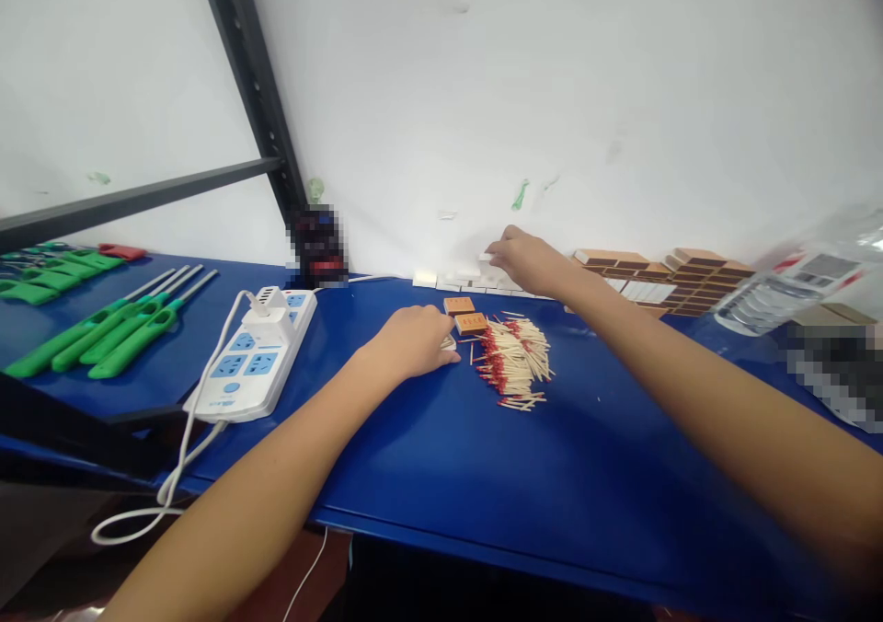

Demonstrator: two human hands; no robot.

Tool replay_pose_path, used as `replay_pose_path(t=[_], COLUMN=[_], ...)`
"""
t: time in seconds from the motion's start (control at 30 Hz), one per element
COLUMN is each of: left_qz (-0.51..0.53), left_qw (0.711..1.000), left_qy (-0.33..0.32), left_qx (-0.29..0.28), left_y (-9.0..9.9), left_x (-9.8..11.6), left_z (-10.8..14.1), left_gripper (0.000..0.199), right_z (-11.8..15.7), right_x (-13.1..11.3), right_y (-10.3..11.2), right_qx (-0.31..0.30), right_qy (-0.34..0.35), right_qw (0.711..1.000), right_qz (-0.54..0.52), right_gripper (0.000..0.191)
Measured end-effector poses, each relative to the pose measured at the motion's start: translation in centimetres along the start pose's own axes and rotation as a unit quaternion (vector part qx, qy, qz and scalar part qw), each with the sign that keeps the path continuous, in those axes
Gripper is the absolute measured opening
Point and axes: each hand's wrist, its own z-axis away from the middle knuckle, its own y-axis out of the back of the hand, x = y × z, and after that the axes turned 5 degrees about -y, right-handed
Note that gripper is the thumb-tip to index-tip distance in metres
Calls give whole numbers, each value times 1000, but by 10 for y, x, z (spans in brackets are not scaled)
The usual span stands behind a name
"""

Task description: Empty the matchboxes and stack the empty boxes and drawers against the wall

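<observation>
Before you, the blue tabletop (428,456) bears a heap of red-tipped matches (514,360) beside two orange matchboxes (471,324), stacked boxes (696,282) and a row of white pieces (448,283) along the wall, a clear bottle (751,305) at right, and a white power strip (255,364) and green-handled lighters (131,337) at left.

This looks like a small workshop bench or packing spot: left of the match pile (516,360) lie a power strip (258,355) and green-handled lighters (117,332).
</observation>
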Motion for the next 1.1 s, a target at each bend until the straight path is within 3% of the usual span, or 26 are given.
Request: replay_pose_path(t=[0.23,0.5,1.1], left_qz=[-1,-1,9], left_qw=[1000,1000,1000], left_qy=[8,5,12], left_qx=[-3,-5,-8], left_y=[2,-1,1], left_x=[0,-1,-1], left_z=[0,-1,-2], left_gripper=[38,40,37], right_z=[23,20,19], right_x=[5,15,7], right_y=[-18,-38,-45], right_qx=[21,25,43], right_qy=[-26,-31,-17], right_qw=[999,999,999], right_qz=[17,-2,-28], right_gripper=[33,29,24])
